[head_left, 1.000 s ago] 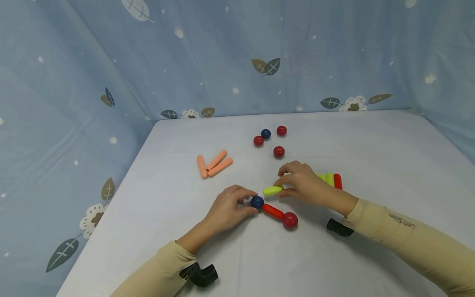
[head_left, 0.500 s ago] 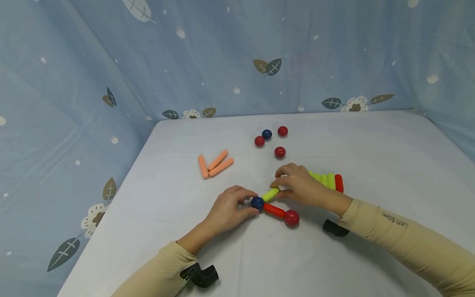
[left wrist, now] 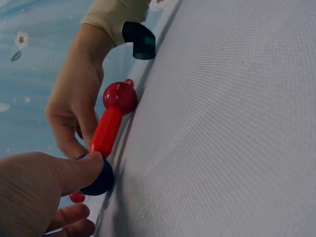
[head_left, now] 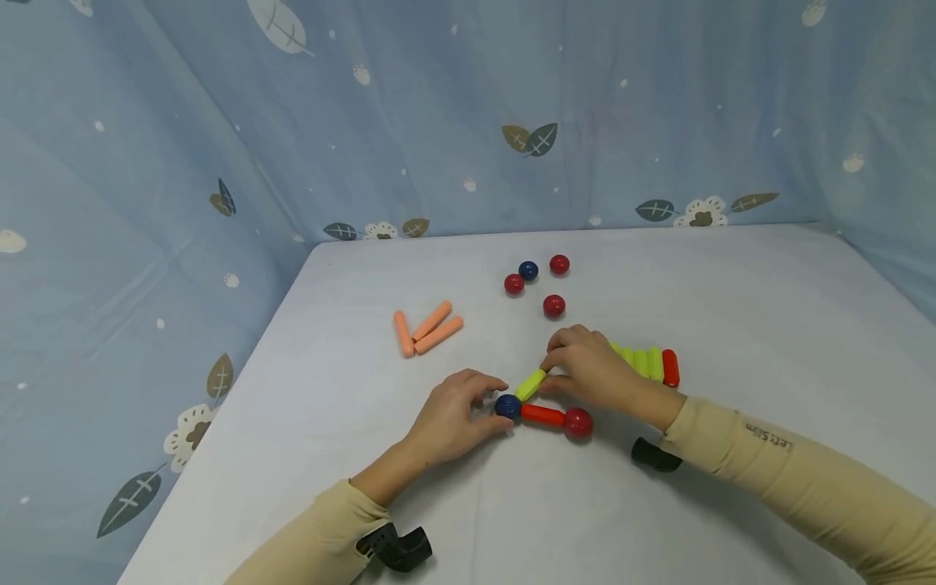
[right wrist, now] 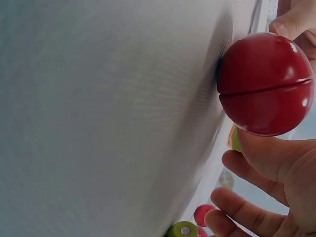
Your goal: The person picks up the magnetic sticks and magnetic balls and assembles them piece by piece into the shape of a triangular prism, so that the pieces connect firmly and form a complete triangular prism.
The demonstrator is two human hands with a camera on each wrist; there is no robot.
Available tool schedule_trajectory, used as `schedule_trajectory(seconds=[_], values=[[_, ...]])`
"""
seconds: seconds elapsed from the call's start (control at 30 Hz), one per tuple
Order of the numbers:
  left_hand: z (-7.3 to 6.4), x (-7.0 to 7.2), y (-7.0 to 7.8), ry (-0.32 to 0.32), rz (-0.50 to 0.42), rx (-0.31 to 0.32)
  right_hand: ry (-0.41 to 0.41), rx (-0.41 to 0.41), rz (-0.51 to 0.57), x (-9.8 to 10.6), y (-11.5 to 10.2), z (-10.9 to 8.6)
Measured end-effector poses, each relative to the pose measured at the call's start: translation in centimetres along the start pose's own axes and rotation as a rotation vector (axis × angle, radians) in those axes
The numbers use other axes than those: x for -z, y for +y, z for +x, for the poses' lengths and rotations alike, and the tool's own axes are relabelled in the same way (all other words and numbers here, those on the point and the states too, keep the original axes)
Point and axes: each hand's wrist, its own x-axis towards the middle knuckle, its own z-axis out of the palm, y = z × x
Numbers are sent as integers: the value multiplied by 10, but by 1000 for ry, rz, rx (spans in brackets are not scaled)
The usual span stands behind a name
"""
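With thumb and finger, my left hand pinches a blue ball on the white tabletop. A red rod joins that ball to a larger-looking red ball on its right. My right hand pinches a short yellow-green rod, whose near end meets the blue ball. In the left wrist view, the left thumb presses the blue ball beneath the red rod. The red ball fills much of the right wrist view and hides most of the pinched rod.
Behind the right hand, several yellow-green rods lie beside a red rod. Three orange rods rest at the left. Farther back are three red balls and another blue ball. A patterned blue curtain surrounds the table.
My right hand has brought the yellow-green rod down to the blue ball, and the rod now slants upward to the right. The red rod and its red ball have swung slightly away from me.
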Motion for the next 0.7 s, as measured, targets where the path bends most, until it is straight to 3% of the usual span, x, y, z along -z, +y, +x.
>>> schedule_trajectory(seconds=[0.37,0.7], values=[[-3,1,1,0,1,-18,8,41,-16,-1,-4,1],[-9,-1,-2,1,-18,6,-8,51,-22,-1,-5,0]])
